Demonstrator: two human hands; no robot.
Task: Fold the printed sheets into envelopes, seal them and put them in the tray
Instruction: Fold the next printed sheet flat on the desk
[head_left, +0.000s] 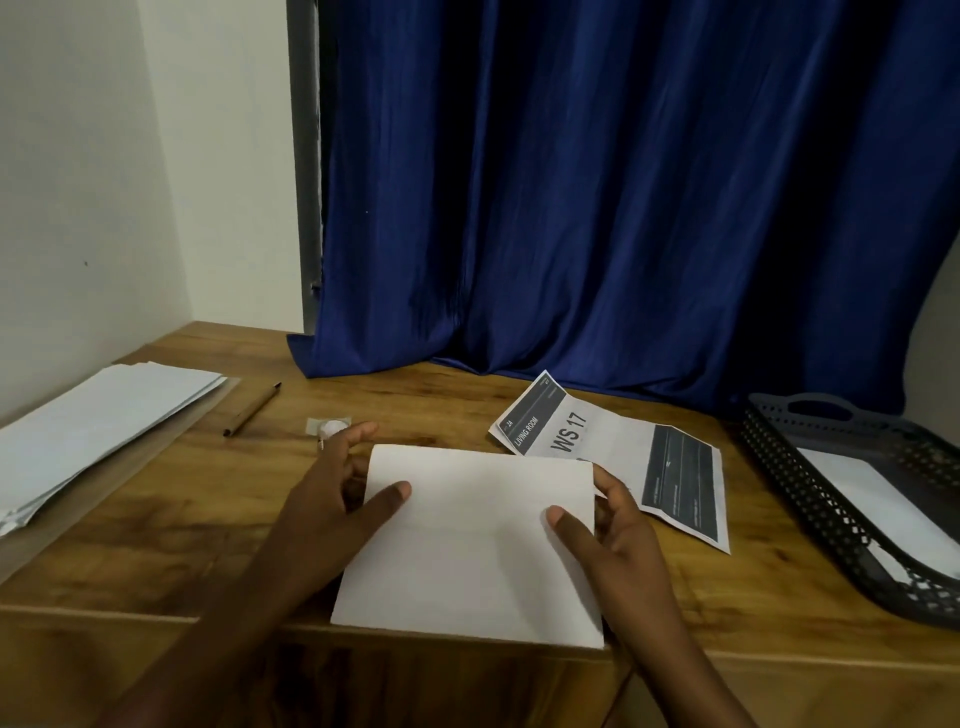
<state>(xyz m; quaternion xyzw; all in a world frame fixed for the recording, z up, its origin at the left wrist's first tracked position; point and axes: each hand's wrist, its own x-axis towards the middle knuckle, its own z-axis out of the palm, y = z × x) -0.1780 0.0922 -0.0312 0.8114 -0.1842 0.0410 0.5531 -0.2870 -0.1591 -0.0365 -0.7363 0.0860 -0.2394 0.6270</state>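
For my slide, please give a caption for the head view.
Both hands hold a white paper on the table.

**Print on the creased sheet**

Right of the frame's centre, the sheet (618, 457) lies unfolded with its print turned sideways. Its dark header band reads "2A" and "LIVING ROOM". Just below, on the white, stands "WS 17" in large letters. The dark block lower down carries lines too small to read.

We are seeing a dim, soft, slightly blurred frame, with light falling from above, deep shadow darkening the lower edge, and wide-angle bending at the sides.
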